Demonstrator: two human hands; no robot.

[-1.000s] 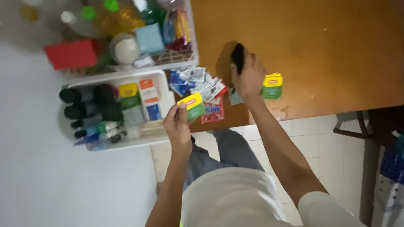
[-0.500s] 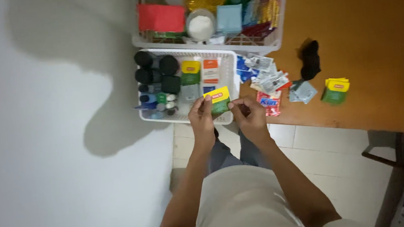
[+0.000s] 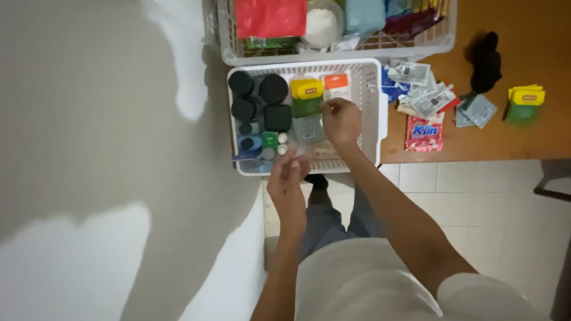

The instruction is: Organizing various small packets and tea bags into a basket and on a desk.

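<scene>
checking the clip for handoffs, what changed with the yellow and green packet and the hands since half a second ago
The packet left both hands and now lies in the white basket. The right hand is over the basket; the left hand hangs empty at its near edge. The sachets on the table are unchanged.

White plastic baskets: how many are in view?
2. One white plastic basket sits at the wooden table edge under the right hand; the other, larger white plastic basket lies just beyond it, cropped by the frame.

wall [image 3: 53, 134]: white, shadowed | floor [image 3: 488, 232]: pale tiles | table [image 3: 551, 16]: brown wood
</scene>
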